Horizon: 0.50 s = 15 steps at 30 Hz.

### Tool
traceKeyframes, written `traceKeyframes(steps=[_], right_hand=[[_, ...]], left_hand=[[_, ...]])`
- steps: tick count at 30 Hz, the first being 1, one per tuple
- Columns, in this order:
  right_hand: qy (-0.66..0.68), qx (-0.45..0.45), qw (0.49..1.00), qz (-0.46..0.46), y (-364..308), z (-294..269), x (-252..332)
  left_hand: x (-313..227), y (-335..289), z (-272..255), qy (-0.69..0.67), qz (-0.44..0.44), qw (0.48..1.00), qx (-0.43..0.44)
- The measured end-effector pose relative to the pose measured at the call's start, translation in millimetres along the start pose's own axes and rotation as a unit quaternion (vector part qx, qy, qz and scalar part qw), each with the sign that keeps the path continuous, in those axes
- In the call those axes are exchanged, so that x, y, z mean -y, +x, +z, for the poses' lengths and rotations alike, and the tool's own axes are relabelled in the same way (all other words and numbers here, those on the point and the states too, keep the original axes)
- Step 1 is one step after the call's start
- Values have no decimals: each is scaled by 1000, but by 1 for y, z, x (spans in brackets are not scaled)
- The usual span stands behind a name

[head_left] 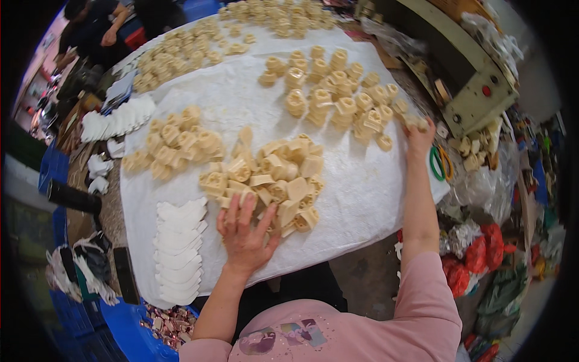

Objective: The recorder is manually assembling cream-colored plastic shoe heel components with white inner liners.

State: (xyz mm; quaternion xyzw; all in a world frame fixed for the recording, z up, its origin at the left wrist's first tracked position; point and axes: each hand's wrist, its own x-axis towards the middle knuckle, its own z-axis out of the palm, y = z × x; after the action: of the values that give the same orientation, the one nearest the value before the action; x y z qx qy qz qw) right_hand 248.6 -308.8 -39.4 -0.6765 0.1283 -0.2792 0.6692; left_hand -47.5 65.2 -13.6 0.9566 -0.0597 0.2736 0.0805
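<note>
A white cloth [356,193] covers the broad worktable, its near edge in front of a person in a pink T-shirt [356,329]. A grey-green machine [479,90] with a red button stands past the right edge. Across the far end spread many cream plastic parts [175,57], mostly in close rows. A co-worker in dark clothing [90,30] is beyond the far left corner.

Nearer, at the upper right of the cloth, stands a cluster of stacked cream parts [338,90]. A loose central heap [277,172] of the same parts lies jumbled in front of the person, and a smaller heap [181,142] adjoins it on the left. Below that, overlapping white curved pieces [179,253] form a column toward the near edge.

The left hand [247,235] lies palm down at the near side of the central heap, fingers spread wide over the parts. A black cylinder [74,197] juts in at the left. The right hand [419,139] reaches to the cloth's right edge, fingers bent. Beside its wrist are a green ring [432,161] and a yellow ring [450,164]. At its fingertips is a small cream piece [415,123]; I cannot tell whether it is gripped.
</note>
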Motion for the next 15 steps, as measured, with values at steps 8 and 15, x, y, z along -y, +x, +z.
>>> traceKeyframes(steps=[8, 15], right_hand=[[158, 28, 987, -1, -75, -13, 52], [125, 255, 959, -11, -194, 35, 106]], left_hand=[[7, -6, -6, -132, -5, 990, -42], [6, -1, -30, -245, -93, 961, -90]])
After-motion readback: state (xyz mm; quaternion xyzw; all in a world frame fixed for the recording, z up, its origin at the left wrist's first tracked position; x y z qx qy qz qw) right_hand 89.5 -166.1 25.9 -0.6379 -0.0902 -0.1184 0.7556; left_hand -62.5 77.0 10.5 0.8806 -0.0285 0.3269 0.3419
